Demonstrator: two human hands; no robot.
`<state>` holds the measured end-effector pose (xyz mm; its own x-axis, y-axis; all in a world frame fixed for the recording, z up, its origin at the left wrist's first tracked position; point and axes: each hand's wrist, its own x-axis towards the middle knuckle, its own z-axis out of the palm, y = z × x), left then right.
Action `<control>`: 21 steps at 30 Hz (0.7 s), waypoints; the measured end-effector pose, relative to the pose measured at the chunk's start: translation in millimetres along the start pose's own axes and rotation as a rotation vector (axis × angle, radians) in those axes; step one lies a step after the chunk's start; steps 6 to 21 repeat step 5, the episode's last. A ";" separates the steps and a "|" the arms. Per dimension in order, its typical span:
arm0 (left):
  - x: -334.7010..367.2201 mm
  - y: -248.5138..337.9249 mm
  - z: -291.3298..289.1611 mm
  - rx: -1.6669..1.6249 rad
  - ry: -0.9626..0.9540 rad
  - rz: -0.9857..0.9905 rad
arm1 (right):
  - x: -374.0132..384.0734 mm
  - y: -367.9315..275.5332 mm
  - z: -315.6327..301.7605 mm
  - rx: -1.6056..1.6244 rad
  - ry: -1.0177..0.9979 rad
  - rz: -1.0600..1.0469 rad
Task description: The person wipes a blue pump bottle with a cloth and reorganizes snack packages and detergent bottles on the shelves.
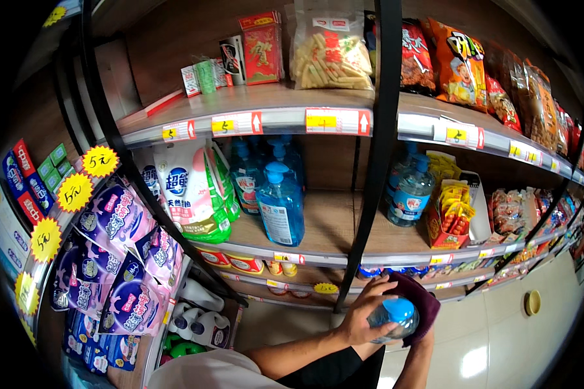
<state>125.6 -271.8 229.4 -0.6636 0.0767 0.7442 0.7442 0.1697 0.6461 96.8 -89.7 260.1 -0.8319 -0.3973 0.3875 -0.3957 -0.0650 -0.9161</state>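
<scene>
In front of the shelves, my left hand [362,319] is wrapped round a clear bluish bottle [401,311] with a bright blue top. The top points up toward me. A dark purple cloth [422,297] lies round the bottle's far and right sides. My right hand [424,343] holds the cloth against the bottle from the right, its fingers mostly hidden behind both. Similar blue pump bottles [281,211] stand on the middle shelf. Further right on that shelf stands another blue-topped bottle [410,194], next to a red box of yellow packets [454,214].
A black upright post [368,194] divides the shelf bays. White-green detergent bags [191,188] stand left of the pump bottles. Snack bags [457,65] line the upper shelf. Purple packs [133,295] hang at the left. A small yellow bowl [532,303] sits on the tiled floor.
</scene>
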 end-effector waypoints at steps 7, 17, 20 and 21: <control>-14.8 -2.0 7.8 0.024 0.022 -0.095 | 25.2 -46.5 0.9 -0.052 -0.125 0.384; -14.8 -2.0 7.8 0.024 0.022 -0.095 | 25.2 -46.5 0.9 -0.052 -0.125 0.384; -14.8 -2.0 7.8 0.024 0.022 -0.095 | 25.2 -46.5 0.9 -0.052 -0.125 0.384; -14.8 -2.0 7.8 0.024 0.022 -0.095 | 25.2 -46.5 0.9 -0.052 -0.125 0.384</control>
